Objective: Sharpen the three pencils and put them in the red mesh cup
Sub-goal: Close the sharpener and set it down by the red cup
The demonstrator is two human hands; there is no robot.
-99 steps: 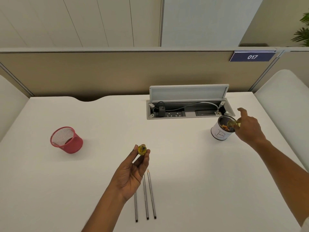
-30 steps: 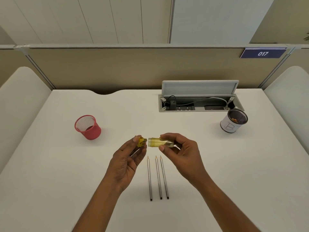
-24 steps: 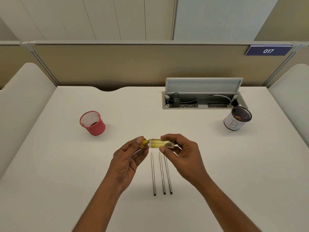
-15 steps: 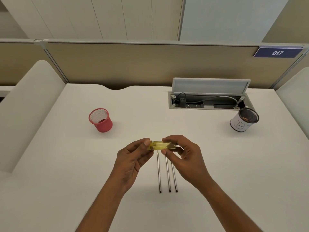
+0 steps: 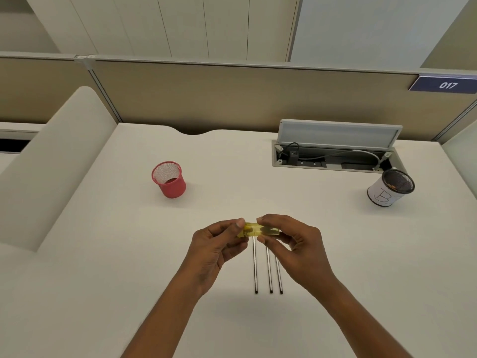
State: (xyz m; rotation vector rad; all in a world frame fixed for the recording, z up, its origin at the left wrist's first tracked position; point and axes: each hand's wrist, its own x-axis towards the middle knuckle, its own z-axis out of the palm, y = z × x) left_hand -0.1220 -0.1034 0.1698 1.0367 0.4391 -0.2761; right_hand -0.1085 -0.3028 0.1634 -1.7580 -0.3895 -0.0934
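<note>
Both hands meet over the desk on a small yellow sharpener [image 5: 254,229]. My left hand [image 5: 215,250] pinches its left end, and my right hand [image 5: 291,248] grips its clear yellow shavings tube from the right. The two parts are pressed together. Three pencils [image 5: 268,270] lie side by side on the white desk just below the hands, their far tips hidden behind the sharpener and fingers. The red mesh cup [image 5: 169,179] stands upright at the left, apart from everything, and looks to hold nothing.
A white-wrapped black mesh cup [image 5: 391,188] marked "B" stands at the right, with shavings inside. An open cable box [image 5: 335,156] with a raised lid sits in the desk at the back. A partition wall [image 5: 206,96] runs along the far edge.
My right hand came back from the white cup with the yellow tube and pushed it onto the sharpener head in my left hand. The gap between the two parts has closed.
</note>
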